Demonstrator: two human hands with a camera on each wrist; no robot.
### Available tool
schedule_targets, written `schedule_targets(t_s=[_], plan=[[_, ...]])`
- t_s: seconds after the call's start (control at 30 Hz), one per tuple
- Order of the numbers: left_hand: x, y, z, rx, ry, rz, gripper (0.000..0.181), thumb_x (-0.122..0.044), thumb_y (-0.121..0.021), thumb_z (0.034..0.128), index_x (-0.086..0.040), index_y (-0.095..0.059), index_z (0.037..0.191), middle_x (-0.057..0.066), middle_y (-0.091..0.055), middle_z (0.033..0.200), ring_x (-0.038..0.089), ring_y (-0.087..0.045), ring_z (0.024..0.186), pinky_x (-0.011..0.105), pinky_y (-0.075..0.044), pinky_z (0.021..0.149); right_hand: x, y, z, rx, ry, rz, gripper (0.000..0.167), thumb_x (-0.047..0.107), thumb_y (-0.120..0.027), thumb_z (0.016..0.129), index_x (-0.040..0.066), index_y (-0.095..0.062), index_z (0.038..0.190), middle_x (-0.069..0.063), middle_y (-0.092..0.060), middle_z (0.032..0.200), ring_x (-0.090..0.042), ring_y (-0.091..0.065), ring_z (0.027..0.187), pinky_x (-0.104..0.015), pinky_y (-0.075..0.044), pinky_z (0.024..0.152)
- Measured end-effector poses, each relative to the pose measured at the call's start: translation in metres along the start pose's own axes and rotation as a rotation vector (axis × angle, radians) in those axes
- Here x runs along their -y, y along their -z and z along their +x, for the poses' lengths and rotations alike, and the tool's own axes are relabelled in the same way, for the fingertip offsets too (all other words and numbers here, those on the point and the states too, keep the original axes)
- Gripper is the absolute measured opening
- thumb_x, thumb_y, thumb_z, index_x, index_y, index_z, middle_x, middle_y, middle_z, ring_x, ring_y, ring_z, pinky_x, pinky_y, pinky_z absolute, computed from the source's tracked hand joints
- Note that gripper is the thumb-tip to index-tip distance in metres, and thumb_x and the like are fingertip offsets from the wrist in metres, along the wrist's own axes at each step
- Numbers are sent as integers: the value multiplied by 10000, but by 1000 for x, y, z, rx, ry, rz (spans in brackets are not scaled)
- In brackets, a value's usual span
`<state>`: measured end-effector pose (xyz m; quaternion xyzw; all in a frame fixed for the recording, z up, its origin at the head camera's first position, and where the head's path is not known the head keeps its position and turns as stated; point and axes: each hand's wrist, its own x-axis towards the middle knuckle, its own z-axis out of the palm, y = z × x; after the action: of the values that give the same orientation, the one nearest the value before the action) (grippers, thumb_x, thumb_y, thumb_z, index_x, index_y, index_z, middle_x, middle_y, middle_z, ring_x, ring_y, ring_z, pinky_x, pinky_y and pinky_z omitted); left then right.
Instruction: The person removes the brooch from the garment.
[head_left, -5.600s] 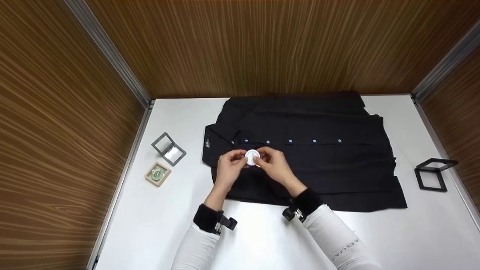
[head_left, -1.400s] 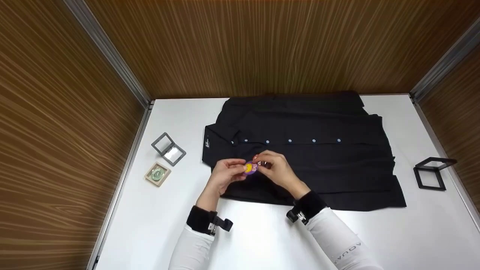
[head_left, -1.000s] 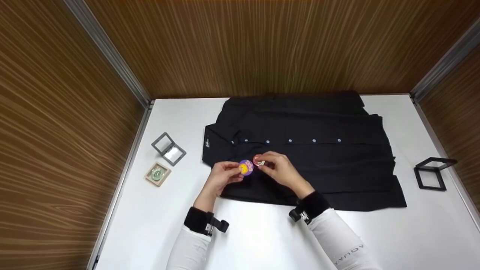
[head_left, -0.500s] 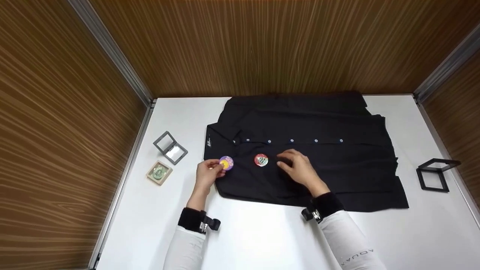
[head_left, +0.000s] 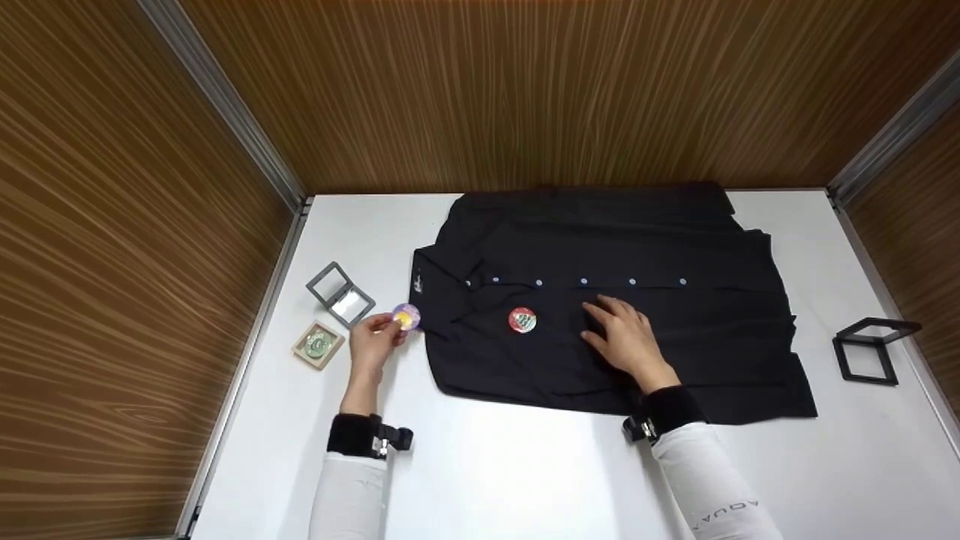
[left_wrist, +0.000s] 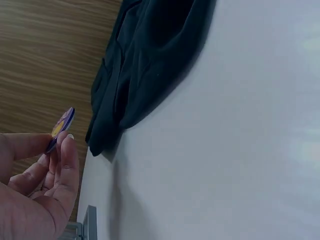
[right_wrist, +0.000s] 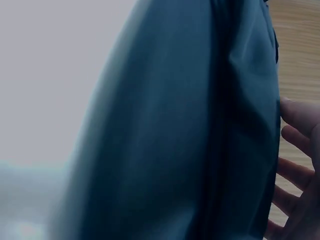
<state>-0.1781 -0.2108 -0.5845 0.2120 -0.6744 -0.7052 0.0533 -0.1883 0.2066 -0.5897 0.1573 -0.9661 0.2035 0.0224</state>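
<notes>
My left hand pinches a round purple and yellow pin badge by its edge, just off the collar of a black shirt. In the left wrist view the badge is seen nearly edge-on between thumb and fingers. A red, white and green badge with a tree picture lies on the shirt's chest. To its right, my right hand is over the shirt with its fingers loosely spread, holding nothing; whether it touches the cloth I cannot tell.
Left of the shirt are an opened grey frame case and a small wooden frame with a green round thing in it. An opened black frame case stands at the far right. Wood-patterned panels enclose the white table.
Both hands first worked together on a badge seen from its white back. The right hand then let go of the red badge on the shirt and moved right; the left carried the purple badge left.
</notes>
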Motion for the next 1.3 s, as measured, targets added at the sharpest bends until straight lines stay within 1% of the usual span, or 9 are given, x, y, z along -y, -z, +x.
schedule_targets(t_s=[0.17,0.3,0.4,0.5,0.63,0.73,0.83,1.07,1.3], plan=[[-6,23,11,-79,2,0,282,103,-581,898,214,-555,1156,157,-577,877,122,-646,637,248,-580,652,-5,-2,-2,41,-22,14,524,295,-678,934,109,-546,1405,-209,-416,1475,-434,-352,1347,-639,-290,1046],[-9,39,20,-134,20,27,291,81,-574,908,200,-557,1173,146,-593,869,123,-648,651,261,-581,682,-5,-3,-4,102,-44,22,535,322,-659,946,110,-531,1420,-209,-371,1508,-443,-300,1380,-650,-237,1078],[-13,48,27,-173,19,36,278,79,-570,908,193,-566,1162,143,-590,866,123,-649,649,253,-579,680,-5,-3,-5,142,-61,21,561,358,-651,947,112,-515,1432,-210,-335,1529,-440,-257,1403,-658,-190,1096],[-15,54,33,-211,-7,73,265,75,-570,902,193,-579,1140,135,-602,838,92,-641,602,215,-568,629,-5,-3,-6,168,-73,18,582,383,-646,945,117,-504,1442,-208,-311,1543,-434,-229,1417,-657,-161,1106],[-14,58,44,-258,-22,157,257,56,-591,895,171,-608,1124,101,-612,781,53,-623,538,193,-556,574,-6,-3,-6,184,-78,11,584,400,-638,946,121,-505,1442,-202,-301,1549,-426,-215,1425,-655,-154,1110],[-14,59,52,-282,-4,209,244,31,-613,893,138,-632,1111,79,-623,756,54,-622,521,212,-562,566,-6,-4,-6,187,-76,7,579,403,-638,945,120,-514,1435,-202,-304,1549,-426,-215,1425,-658,-160,1107],[-14,58,57,-301,5,249,246,11,-625,889,125,-642,1106,90,-643,772,64,-628,521,211,-557,545,-7,-4,-6,190,-74,7,576,401,-638,945,117,-518,1432,-202,-305,1548,-426,-214,1425,-659,-162,1107],[-13,58,63,-311,20,267,264,24,-614,888,141,-635,1123,207,-675,885,96,-652,552,205,-556,549,-7,-4,-6,201,-75,15,573,393,-637,947,111,-517,1431,-201,-295,1553,-424,-204,1429,-654,-155,1111],[-12,58,67,-305,35,285,272,25,-602,897,139,-630,1142,203,-671,886,114,-652,565,189,-542,535,-6,-5,-6,183,-71,14,572,386,-652,938,107,-528,1422,-206,-308,1546,-428,-217,1423,-654,-163,1108]])
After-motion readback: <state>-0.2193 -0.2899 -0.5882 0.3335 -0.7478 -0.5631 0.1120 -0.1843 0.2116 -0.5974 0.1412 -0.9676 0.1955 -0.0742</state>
